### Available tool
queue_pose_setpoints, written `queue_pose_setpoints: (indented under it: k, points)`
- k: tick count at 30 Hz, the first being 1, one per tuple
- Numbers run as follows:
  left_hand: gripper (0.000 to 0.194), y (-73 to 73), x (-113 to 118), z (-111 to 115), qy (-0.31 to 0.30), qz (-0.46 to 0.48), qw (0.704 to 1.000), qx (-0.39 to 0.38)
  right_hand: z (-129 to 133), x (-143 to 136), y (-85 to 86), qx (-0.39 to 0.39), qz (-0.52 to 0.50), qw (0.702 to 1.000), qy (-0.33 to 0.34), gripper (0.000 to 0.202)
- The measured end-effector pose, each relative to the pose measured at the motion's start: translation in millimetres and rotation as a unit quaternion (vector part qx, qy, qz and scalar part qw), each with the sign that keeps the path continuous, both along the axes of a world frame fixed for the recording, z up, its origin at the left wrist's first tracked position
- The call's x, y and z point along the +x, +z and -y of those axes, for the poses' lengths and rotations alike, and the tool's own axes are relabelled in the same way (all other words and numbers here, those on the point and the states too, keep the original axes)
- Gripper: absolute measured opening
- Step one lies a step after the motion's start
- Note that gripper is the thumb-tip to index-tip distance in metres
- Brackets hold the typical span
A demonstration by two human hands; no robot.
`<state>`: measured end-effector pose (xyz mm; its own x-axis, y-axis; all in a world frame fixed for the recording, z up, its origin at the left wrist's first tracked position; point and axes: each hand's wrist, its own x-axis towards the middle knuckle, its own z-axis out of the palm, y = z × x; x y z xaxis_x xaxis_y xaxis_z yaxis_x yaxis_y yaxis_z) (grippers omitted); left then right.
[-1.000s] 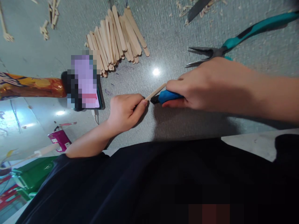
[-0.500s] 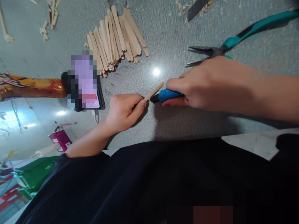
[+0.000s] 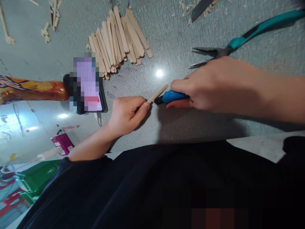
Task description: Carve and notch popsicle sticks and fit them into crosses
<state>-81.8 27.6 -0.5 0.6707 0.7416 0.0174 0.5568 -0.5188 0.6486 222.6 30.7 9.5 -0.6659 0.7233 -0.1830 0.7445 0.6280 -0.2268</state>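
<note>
My left hand (image 3: 128,115) is closed, pinching a wooden craft stick (image 3: 158,93) between thumb and fingers. The stick points up and to the right, its far end free. My right hand (image 3: 209,88) is wrapped round a blue tool with a short black tip (image 3: 175,96); the exact kind cannot be made out. The black tip lies close beside the stick, near my left fingertips; whether they touch is unclear. Just above my right hand are long-nose pliers (image 3: 247,36) with teal handles, jaws apart. A heap of similar craft sticks (image 3: 114,41) lies above my left hand.
A phone (image 3: 87,84) leans against a bottle with an orange label (image 3: 33,89) at the left. A purple power bank (image 3: 62,143) with a cable sits below. Wood scraps (image 3: 55,14) and a dark blade (image 3: 201,9) lie along the top. A green bin (image 3: 38,179) stands lower left.
Almost nothing differs. The view has shifted very slightly, and both hands keep their hold on the stick and the blue tool.
</note>
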Motion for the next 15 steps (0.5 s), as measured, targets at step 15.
queue_pose_setpoints:
  k: [15]
  points:
    - [0.043,-0.8,-1.2,-0.2,-0.005,0.006,1.0,0.003,5.2,5.4,-11.4,0.007,-0.112,0.993,-0.037,0.06]
